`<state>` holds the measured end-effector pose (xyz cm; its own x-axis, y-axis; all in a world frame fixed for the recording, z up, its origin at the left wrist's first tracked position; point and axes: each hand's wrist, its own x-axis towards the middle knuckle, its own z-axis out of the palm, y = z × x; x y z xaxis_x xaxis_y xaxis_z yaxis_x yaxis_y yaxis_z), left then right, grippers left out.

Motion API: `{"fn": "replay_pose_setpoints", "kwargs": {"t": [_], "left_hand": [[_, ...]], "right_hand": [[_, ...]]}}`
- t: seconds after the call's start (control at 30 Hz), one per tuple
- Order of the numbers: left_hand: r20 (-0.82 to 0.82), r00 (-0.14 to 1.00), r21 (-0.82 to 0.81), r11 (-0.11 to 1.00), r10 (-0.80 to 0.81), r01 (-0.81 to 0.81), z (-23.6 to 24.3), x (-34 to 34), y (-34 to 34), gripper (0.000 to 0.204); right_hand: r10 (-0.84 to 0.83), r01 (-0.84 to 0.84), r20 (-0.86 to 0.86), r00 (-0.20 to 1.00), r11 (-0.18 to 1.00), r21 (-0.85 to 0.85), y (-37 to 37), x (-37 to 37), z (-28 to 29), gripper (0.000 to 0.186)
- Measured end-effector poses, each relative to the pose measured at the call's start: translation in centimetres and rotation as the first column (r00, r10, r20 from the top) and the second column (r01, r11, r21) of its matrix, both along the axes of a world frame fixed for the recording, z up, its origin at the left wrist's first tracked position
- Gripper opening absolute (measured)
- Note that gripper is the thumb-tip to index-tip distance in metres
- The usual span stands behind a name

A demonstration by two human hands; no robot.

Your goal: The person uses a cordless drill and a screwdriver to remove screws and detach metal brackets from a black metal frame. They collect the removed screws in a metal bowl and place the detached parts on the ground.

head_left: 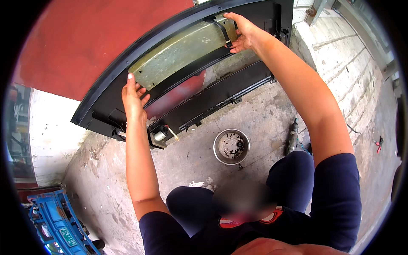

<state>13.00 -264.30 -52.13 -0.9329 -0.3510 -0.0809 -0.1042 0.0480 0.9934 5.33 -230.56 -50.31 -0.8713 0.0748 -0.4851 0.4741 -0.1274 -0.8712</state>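
Note:
A long, curved metal plate (pixel 174 61), dull silver-yellow with small holes, lies in the upper part of a black arched frame (pixel 100 95). My left hand (pixel 134 97) holds the plate's left end, its thumb pointing up along the edge and its fingers by the lower corner. At the opposite end, my right hand (pixel 243 36) spans the plate's width, next to a bent black strip (pixel 222 30) that crosses the plate. Parts of my right fingers are hidden behind the end. Below the plate, a long opening in the frame shows red and grey behind it.
On the concrete floor stands a round metal bowl (pixel 219 149) with small dark pieces inside. A drill-like power tool (pixel 293 135) rests near my right knee. Red-handled pliers (pixel 378 144) lie far right. A blue metal frame (pixel 63 221) is at lower left; a red panel (pixel 102 42) rises behind.

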Motion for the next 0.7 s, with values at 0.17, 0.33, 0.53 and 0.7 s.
{"fn": "replay_pose_setpoints", "kwargs": {"t": [0.17,0.33,0.53,0.7], "left_hand": [[0.175,0.978,-0.005,0.993,-0.114,0.117,0.1,-1.2,-0.5,0.086],[0.182,0.972,0.085,0.987,-0.149,0.136,1.1,0.2,0.9,0.083],[0.119,0.979,-0.12,0.977,-0.163,0.177,1.5,1.6,0.5,0.062],[0.027,0.978,-0.138,0.968,-0.208,0.21,1.4,1.9,0.3,0.052]], "right_hand": [[-0.039,0.037,0.017,0.999,0.996,0.086,-0.6,1.5,1.2,0.1],[0.153,-0.158,0.038,0.987,0.965,0.209,1.1,2.7,1.4,0.096],[0.212,-0.174,-0.026,0.977,0.861,0.478,2.3,3.2,1.0,0.081],[0.226,-0.031,-0.322,0.919,0.858,0.513,1.5,3.3,1.6,0.051]]}}
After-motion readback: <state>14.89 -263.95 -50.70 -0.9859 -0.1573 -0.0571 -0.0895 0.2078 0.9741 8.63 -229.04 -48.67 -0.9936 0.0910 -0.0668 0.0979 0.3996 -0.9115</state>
